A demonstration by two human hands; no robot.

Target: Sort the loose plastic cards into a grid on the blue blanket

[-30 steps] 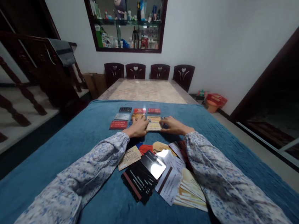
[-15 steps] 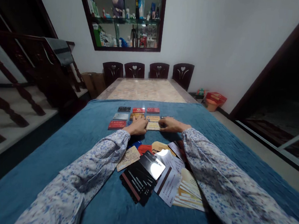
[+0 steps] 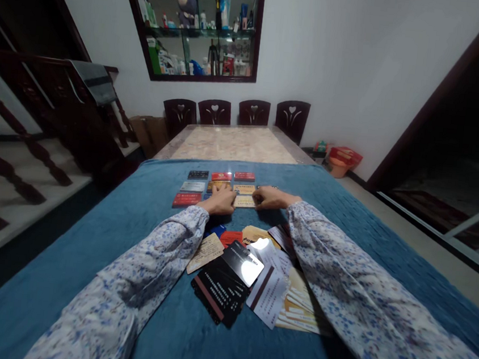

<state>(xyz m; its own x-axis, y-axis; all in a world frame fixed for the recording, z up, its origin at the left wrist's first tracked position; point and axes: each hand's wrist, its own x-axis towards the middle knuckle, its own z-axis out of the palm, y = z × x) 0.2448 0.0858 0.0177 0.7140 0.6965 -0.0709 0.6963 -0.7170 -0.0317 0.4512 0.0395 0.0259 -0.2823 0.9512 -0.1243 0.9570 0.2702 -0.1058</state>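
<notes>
A pale beige card (image 3: pixel 246 201) is pinched flat between left hand (image 3: pixel 221 201) and right hand (image 3: pixel 270 197), being squared into the grid on the blue-clothed surface (image 3: pixel 86 255); release appears due.

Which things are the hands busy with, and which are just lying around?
Busy with:
left hand
right hand
beige card between them
neat card rows
loose card pile

Lying around:
blue blanket
four chairs
shelf with plush toy
red basket

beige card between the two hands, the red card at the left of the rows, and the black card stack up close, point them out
beige card (image 3: pixel 246 201), head view, its bare middle
red card (image 3: pixel 186 199), head view, its face
black card stack (image 3: pixel 219 289), head view, top card's printed face
</notes>
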